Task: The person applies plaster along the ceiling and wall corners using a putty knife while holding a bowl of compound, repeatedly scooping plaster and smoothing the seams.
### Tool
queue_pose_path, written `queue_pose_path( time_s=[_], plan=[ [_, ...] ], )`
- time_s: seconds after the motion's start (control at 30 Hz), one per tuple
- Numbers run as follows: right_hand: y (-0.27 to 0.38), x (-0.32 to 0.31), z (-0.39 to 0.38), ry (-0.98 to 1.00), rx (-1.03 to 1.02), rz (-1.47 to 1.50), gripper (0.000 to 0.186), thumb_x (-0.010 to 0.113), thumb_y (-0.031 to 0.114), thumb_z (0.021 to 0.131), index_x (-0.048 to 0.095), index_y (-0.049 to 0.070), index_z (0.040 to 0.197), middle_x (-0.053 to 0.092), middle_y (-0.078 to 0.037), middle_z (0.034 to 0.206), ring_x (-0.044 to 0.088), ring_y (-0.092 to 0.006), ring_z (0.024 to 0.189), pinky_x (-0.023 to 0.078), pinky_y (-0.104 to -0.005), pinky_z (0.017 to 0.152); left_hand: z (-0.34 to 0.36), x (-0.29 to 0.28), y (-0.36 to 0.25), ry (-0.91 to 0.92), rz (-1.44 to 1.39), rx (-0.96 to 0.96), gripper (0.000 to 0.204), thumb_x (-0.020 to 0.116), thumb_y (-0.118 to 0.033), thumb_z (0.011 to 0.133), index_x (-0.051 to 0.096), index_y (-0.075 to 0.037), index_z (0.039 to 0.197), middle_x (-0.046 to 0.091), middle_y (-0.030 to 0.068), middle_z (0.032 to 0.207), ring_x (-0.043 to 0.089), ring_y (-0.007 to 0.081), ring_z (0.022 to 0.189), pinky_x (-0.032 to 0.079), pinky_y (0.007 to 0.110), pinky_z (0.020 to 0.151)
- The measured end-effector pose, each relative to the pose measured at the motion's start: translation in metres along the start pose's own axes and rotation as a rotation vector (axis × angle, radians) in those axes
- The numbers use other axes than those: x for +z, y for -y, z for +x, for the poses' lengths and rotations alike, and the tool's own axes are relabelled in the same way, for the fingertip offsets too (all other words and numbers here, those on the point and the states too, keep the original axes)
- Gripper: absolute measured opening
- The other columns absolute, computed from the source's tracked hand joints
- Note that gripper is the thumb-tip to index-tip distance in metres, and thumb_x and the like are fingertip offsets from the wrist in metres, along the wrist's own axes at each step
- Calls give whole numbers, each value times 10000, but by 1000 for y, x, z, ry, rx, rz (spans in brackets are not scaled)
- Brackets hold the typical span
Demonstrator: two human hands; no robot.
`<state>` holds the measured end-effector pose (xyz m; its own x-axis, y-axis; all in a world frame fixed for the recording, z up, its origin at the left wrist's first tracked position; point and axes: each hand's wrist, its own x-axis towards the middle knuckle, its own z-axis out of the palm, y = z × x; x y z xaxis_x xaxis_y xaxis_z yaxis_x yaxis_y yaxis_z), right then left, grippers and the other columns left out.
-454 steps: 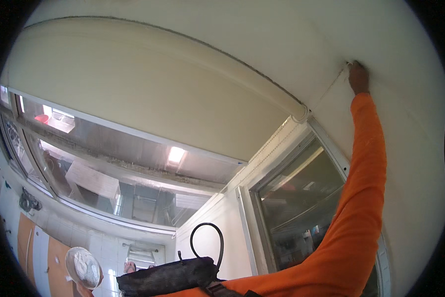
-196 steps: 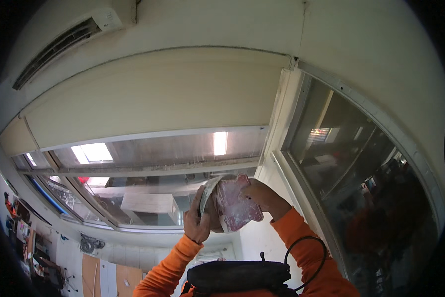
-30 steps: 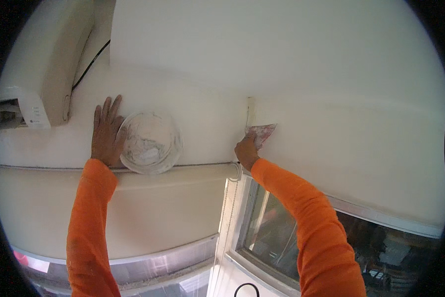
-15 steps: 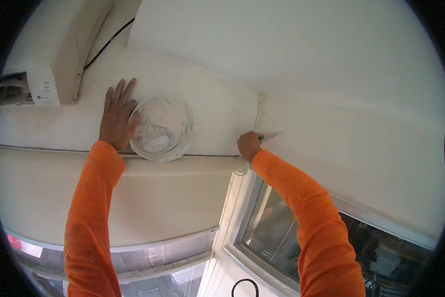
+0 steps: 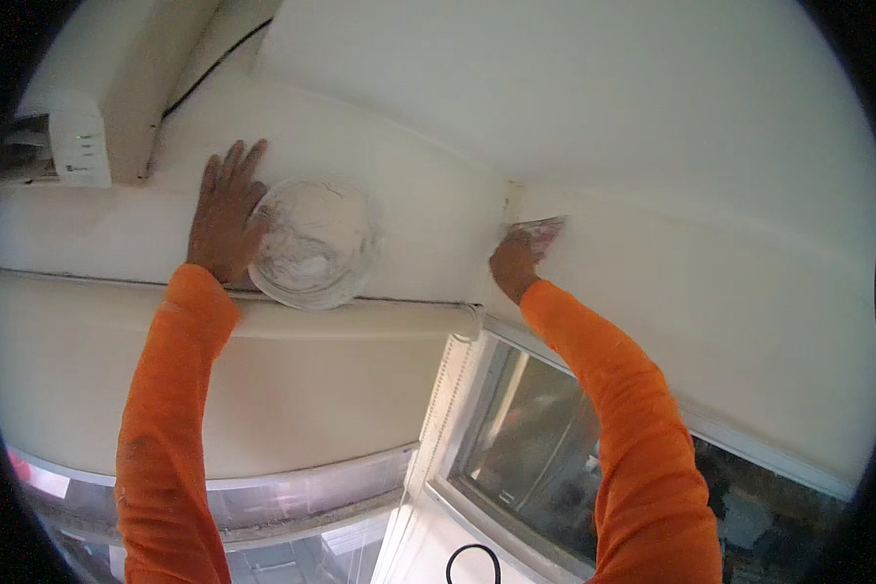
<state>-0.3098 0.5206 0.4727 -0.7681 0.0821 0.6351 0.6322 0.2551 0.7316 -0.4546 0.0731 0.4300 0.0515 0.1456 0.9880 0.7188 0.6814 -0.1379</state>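
My left hand [image 5: 225, 212] lies with fingers spread against the white wall, its thumb at the left rim of a round translucent bowl [image 5: 313, 241] smeared with white paste. The bowl is just above the long rail of the blind. My right hand [image 5: 518, 261] grips a putty scraper [image 5: 547, 230], its flat blade smeared red and white, at the wall corner below a narrow vertical crack [image 5: 509, 201]. Part of the scraper is hidden by my fingers.
A wall air conditioner [image 5: 116, 107] with a black cable [image 5: 214, 68] is at upper left. A cream roller blind [image 5: 331, 389] hangs above windows along the bottom. A framed glass pane [image 5: 535, 438] is below my right hand, beside a bead chain [image 5: 438, 399]. A black loop shows at the lower edge.
In the last second my right hand has moved up and slightly right with the scraper. The left hand and bowl appear higher in the picture as the view shifts. Earlier both hands held the bowl and scraper together.
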Motion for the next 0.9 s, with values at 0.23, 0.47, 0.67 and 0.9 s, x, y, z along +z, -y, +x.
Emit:
queue_pose_path(
  time_s=[0.23, 0.47, 0.67, 0.9],
  plan=[
    [-35, -29, 22, -54, 154, -130, 183, 608, 162, 835, 735, 83, 940, 707, -125, 943, 645, -323, 1004, 459, -475, 784, 10, 15, -4, -60, 25, 69, 243, 520, -186, 844, 619, 15, 939, 252, 115, 1577, 114, 304, 1483, 37, 479, 1218],
    [49, -68, -52, 300, -146, 351, 292, 635, 204, 851, 706, 31, 1074, 707, -140, 1027, 674, -355, 962, 531, -551, 726, -7, -1, 6, -81, 72, 92, 274, 505, -158, 818, 598, 24, 1000, 248, 112, 1578, 101, 319, 1483, 43, 487, 1215],
    [2, -141, -178, -27, -94, 1068, 298, 583, 197, 884, 651, 3, 1100, 710, -131, 954, 687, -302, 857, 545, -432, 774, 7, 3, -6, 66, 52, 13, 340, 480, -152, 828, 609, 22, 1090, 219, 94, 1590, 103, 315, 1483, 49, 486, 1211],
    [31, -73, -308, 239, 198, 2364, 200, 621, 158, 914, 630, -17, 1012, 655, -67, 992, 620, -164, 851, 520, -308, 763, 8, -12, 22, 241, 211, 42, 407, 435, -154, 913, 542, -3, 1276, 264, 109, 1565, 196, 310, 1452, 113, 501, 1188]
  ],
)
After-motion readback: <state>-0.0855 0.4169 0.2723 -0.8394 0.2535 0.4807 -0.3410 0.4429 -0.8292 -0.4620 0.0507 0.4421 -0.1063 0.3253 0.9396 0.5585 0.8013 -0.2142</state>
